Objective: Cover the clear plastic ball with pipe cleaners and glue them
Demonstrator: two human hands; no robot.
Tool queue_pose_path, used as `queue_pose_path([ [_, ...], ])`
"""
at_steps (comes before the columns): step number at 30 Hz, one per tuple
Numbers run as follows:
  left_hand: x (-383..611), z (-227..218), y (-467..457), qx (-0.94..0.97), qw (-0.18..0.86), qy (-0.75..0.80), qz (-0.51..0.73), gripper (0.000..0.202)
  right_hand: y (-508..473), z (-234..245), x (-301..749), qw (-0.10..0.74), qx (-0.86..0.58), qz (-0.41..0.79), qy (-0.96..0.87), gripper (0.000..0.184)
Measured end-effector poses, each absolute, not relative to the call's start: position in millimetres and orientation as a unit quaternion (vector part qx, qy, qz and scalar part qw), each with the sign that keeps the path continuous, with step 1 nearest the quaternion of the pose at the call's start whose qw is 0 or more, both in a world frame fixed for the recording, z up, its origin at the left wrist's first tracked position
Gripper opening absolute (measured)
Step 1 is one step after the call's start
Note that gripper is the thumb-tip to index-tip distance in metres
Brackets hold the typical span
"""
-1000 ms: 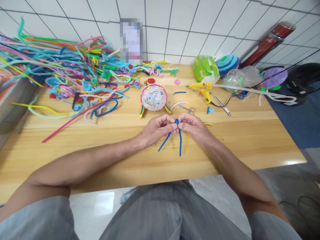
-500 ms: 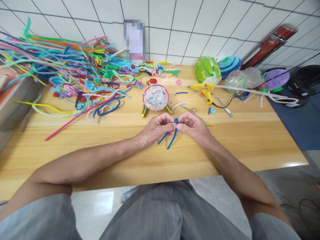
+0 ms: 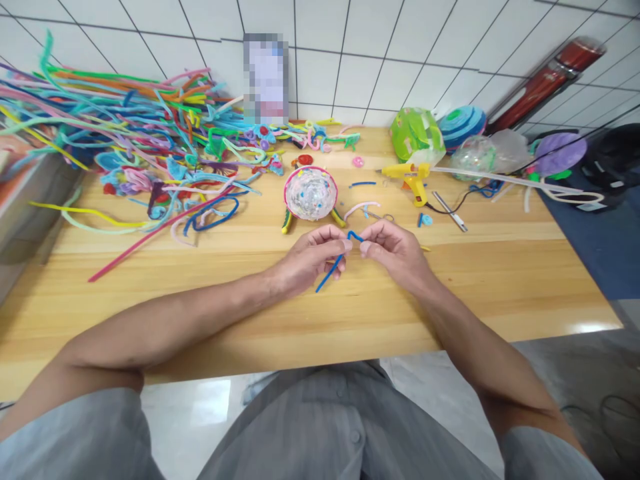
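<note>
A blue pipe cleaner, bent sharply near its top, is pinched between my two hands above the table. My left hand grips one leg between thumb and fingers, and that leg's end points down toward me. My right hand pinches the other side close to the bend; the rest of that side is hidden by the fingers. Just beyond my hands stands a round whitish bowl-like piece with a pink rim, and yellow-and-green pliers handles stick out from under it. Partly covered scissors lie behind my right hand.
Many coloured pipe cleaners are heaped at the left. A yellow glue gun with a cord lies at the right beside a white pen-like tool. A green plastic-wrapped roll and a phone-like blurred object stand by the tiled wall.
My right hand has moved slightly right, away from my left. The pipe cleaner's bend has opened wider, and its right leg no longer hangs down beside the left one.
</note>
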State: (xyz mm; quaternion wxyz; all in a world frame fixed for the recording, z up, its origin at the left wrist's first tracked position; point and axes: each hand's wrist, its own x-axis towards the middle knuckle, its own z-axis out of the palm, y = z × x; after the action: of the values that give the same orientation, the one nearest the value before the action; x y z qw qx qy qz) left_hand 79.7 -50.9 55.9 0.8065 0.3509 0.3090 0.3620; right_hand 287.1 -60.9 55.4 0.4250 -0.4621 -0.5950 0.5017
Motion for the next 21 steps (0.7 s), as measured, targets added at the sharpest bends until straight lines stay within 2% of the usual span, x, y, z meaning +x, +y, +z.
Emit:
queue_pose_path([
  [9, 80, 56, -48, 0.307, 0.841, 0.282, 0.345, 0.042, -68, 54, 279, 0.425, -0.456, 0.455, -0.636, 0.016],
  [15, 79, 57, -49, 0.31, 0.836, 0.299, 0.34, 0.033, -67, 58, 287, 0.416, -0.495, 0.321, -0.692, 0.01],
  [21, 78, 57, -49, 0.298, 0.866, 0.261, 0.306, 0.041, -61, 63, 294, 0.42, -0.469, 0.219, -0.745, 0.011],
])
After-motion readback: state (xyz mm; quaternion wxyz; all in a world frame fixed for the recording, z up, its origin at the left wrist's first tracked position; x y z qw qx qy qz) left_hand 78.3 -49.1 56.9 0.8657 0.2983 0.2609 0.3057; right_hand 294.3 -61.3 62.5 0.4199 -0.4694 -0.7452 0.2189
